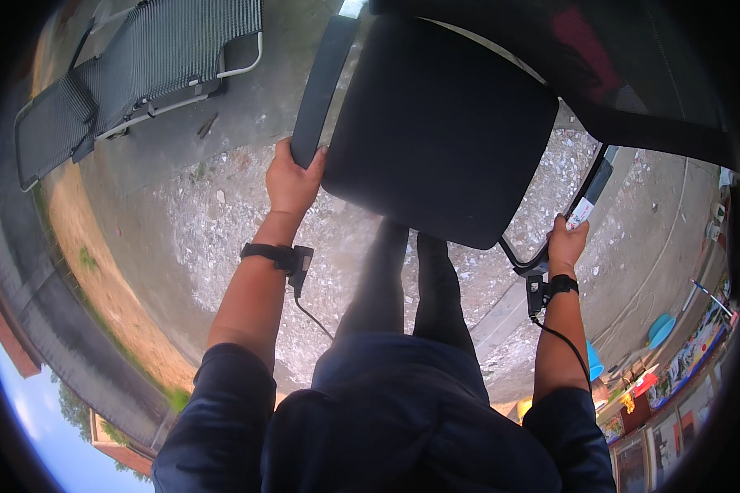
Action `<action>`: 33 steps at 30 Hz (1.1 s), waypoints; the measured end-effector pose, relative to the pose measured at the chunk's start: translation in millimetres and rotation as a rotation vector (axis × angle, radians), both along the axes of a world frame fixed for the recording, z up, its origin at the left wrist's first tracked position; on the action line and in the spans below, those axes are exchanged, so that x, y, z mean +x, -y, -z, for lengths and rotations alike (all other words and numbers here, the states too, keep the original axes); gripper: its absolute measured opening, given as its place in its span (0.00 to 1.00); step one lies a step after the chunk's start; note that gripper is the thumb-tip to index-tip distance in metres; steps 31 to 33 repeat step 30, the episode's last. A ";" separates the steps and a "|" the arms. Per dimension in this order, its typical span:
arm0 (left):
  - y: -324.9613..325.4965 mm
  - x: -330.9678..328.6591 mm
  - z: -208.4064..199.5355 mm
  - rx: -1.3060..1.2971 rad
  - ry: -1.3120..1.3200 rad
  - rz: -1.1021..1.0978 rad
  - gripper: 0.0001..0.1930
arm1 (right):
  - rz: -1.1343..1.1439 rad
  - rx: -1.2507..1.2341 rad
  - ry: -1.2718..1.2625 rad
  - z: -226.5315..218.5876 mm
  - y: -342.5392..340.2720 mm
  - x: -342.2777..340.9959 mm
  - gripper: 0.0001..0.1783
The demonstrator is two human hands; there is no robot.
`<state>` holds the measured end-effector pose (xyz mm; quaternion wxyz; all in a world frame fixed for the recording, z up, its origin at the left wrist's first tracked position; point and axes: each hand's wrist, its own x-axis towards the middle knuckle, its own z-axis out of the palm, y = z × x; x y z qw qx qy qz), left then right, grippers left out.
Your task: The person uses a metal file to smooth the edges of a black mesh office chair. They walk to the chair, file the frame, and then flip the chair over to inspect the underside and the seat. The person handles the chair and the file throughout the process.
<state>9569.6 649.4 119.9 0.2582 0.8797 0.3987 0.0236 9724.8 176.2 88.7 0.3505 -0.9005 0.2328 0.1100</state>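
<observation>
A black chair with a padded seat (pixel 444 123) is held in front of my body, over my legs. Its dark backrest (pixel 633 70) stretches across the upper right. My left hand (pixel 292 182) is closed round the near end of the left armrest (pixel 325 90). On the other side, my right hand (pixel 567 245) grips the near end of the right armrest (pixel 598 182), beside a white label (pixel 581 213). The chair's legs or base are hidden. Each wrist wears a black strap with a small cabled device.
At the upper left stands a grey folding lounger (pixel 144 78) with a pale metal frame. Broken white rubble (pixel 230 214) covers part of the concrete ground. A blue basin (pixel 660 330) and assorted goods lie along the right side.
</observation>
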 end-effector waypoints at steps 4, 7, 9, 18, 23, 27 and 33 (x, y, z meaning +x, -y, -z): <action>-0.4 -4.0 5.2 0.020 0.064 -0.005 0.27 | 0.005 0.008 0.019 2.2 -0.5 -0.7 0.15; 0.4 -4.2 7.5 0.022 0.113 -0.002 0.27 | -0.004 0.010 0.048 4.4 -0.2 -1.4 0.14; -0.3 -7.2 8.1 0.024 0.122 0.015 0.28 | 0.000 -0.012 0.033 4.2 2.8 -2.2 0.17; -22.9 -33.9 4.9 -0.469 0.353 -0.217 0.28 | 0.000 0.090 -0.021 -6.9 -6.2 2.5 0.17; -8.1 -103.9 -38.2 -0.686 0.239 -0.477 0.29 | -0.159 0.174 -0.169 -16.3 15.4 3.0 0.26; 19.7 -183.3 -73.6 -0.737 0.047 -0.538 0.27 | -0.339 0.047 -0.185 -31.4 48.3 18.2 0.44; 43.6 -226.9 -104.2 -0.779 -0.042 -0.618 0.27 | -0.353 -0.030 -0.080 -62.9 56.9 24.0 0.45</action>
